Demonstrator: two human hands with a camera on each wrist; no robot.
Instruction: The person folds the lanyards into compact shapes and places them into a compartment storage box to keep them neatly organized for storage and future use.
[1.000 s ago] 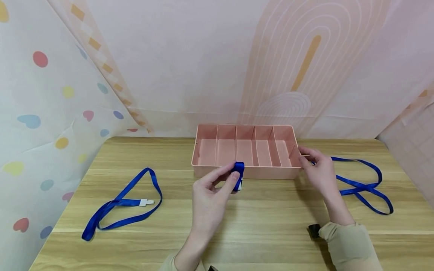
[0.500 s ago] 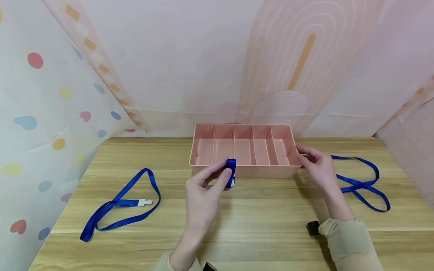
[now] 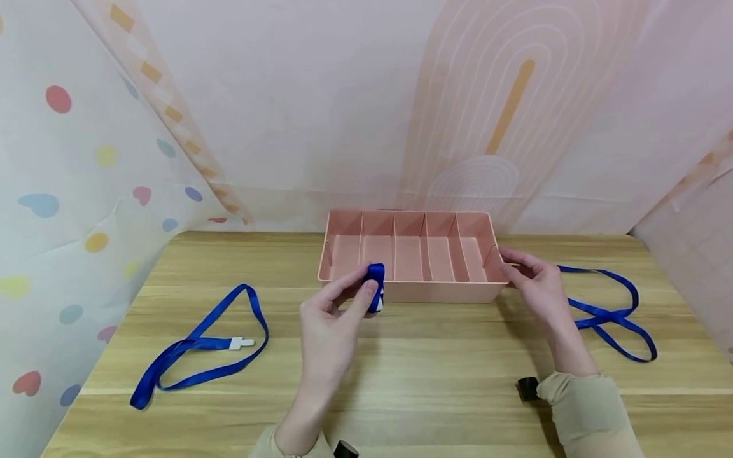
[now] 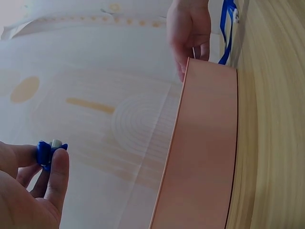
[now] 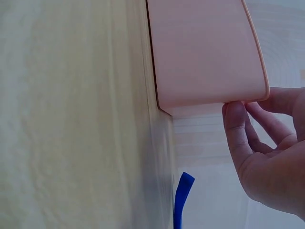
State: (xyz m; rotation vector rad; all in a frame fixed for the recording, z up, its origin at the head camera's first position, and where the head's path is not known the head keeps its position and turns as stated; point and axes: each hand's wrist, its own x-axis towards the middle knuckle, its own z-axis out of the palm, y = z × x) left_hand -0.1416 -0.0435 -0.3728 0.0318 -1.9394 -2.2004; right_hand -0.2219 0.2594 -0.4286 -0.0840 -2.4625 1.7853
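In the head view my left hand (image 3: pixel 329 337) pinches a folded blue lanyard (image 3: pixel 374 286) between thumb and fingers, in front of the box's near wall. Its white clip (image 4: pixel 56 143) pokes out of the bundle in the left wrist view. A pink divided box (image 3: pixel 438 292) stands on the table, with several bare compartments side by side. My right hand (image 3: pixel 538 286) holds the box's right end, thumb against the outer end wall and index finger at the rim. In the right wrist view the right fingers (image 5: pixel 269 119) bend around that end.
On the left of the wooden table (image 3: pixel 435 394) lies a loosely looped blue lanyard (image 3: pixel 206 376) with a white clip (image 3: pixel 240 343). Another blue lanyard (image 3: pixel 615 315) lies looped on the right, partly behind the right hand. A patterned wall cloth (image 3: pixel 321 114) hangs close behind the box.
My left hand has moved left with the folded lanyard, from the box's middle toward its left part. The right hand stays at the box's right end. The view shifts slightly.
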